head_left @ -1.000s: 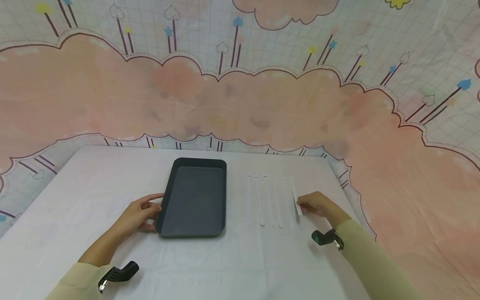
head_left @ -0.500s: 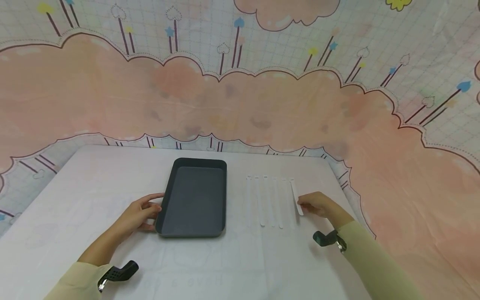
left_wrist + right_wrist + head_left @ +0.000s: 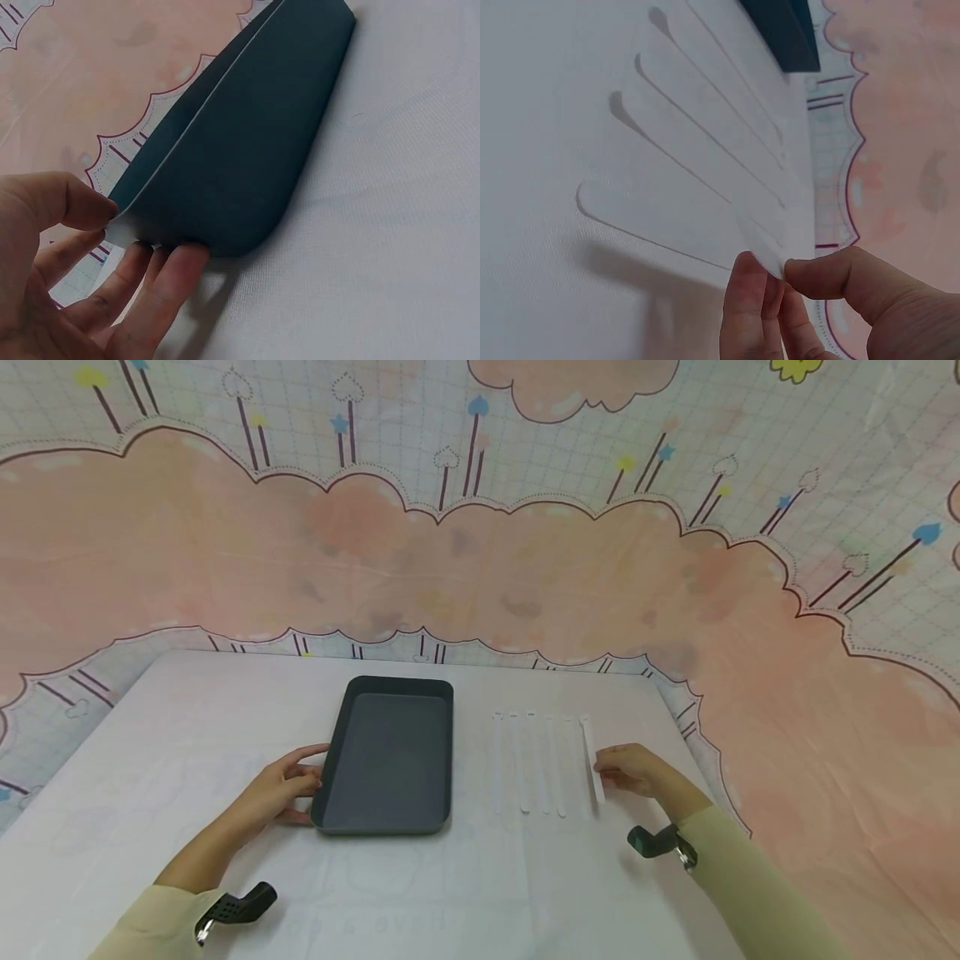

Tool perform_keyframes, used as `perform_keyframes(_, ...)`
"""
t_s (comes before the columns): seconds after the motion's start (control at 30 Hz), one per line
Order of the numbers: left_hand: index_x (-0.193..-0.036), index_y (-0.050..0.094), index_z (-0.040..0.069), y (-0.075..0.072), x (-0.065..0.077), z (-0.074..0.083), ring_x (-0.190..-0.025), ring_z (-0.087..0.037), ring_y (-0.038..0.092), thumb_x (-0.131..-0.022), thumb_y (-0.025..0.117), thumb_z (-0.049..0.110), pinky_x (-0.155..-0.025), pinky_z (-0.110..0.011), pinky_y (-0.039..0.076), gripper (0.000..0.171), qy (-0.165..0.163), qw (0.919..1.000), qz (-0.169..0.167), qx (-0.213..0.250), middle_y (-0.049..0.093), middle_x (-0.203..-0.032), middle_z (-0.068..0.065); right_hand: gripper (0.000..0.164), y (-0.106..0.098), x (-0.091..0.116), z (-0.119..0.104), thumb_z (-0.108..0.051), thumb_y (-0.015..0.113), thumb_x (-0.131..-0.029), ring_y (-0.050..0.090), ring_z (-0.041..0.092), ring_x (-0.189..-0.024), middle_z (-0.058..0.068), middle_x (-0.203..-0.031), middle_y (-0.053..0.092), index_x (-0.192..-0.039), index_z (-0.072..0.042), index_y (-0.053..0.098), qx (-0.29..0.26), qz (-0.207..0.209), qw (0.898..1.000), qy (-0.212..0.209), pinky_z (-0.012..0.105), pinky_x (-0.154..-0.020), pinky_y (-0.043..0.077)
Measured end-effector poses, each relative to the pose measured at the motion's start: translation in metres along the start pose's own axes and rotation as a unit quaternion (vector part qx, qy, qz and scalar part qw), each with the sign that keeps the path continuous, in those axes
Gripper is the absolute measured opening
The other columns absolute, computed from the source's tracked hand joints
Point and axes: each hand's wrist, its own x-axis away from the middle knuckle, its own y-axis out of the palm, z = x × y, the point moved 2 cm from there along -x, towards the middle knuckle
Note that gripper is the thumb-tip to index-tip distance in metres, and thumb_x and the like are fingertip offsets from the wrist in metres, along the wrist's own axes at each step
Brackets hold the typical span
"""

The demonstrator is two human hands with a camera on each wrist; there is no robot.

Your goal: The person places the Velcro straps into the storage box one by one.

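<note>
On the white table [image 3: 360, 893], a dark tray [image 3: 390, 760] held at its edge

We see the left hand [image 3: 277, 789] holding the tray with thumb and fingertips. Well apart, the right hand [image 3: 633, 768] pinches a thin white strip [image 3: 592, 768] between thumb and fingers. We find this strip at the right end of a row of similar strips [image 3: 538, 764], side by side between it and the tray.

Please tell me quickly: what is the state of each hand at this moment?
Left hand: holding the dark baking tray at its edge.
Right hand: pinching a flat white strip.
</note>
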Motion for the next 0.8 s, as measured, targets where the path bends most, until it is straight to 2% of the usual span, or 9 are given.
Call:
perform_keyframes(0.27,-0.156,0.024,0.011,0.001,0.000,0.000,-0.111,-0.031,0.060,-0.097,0.049,0.010,-0.068,-0.040,0.061,0.065,-0.009,0.9999,0.005,-0.004,0.043,-0.139,-0.032,0.046,0.006,0.004,0.001,0.000,0.059,-0.091,0.061,0.013,-0.081,0.007,-0.093,0.061,-0.131,0.017,0.044,0.001,-0.014,1.000,-0.001,0.025,-0.077,0.059)
perform_keyframes(0.57,-0.156,0.024,0.011,0.001,0.002,0.001,-0.113,-0.032,0.059,-0.097,0.049,0.010,-0.070,-0.040,0.061,0.064,-0.007,0.9999,0.006,-0.004,0.042,-0.139,-0.032,0.045,0.013,0.012,-0.004,0.001,0.059,-0.091,0.061,0.015,-0.083,0.008,-0.095,0.060,-0.130,0.015,0.044,-0.011,-0.011,1.000,-0.001,0.025,-0.077,0.059)
perform_keyframes(0.8,-0.157,0.024,0.011,0.002,0.004,0.002,-0.114,-0.034,0.059,-0.097,0.048,0.010,-0.071,-0.040,0.061,0.064,-0.009,0.9999,0.008,-0.002,0.042,-0.139,-0.031,0.043,0.025,0.015,-0.008,-0.003,0.060,-0.092,0.062,0.016,-0.083,0.010,-0.100,0.060,-0.129,0.014,0.047,0.011,-0.023,0.999,-0.021,0.027,-0.079,0.059)
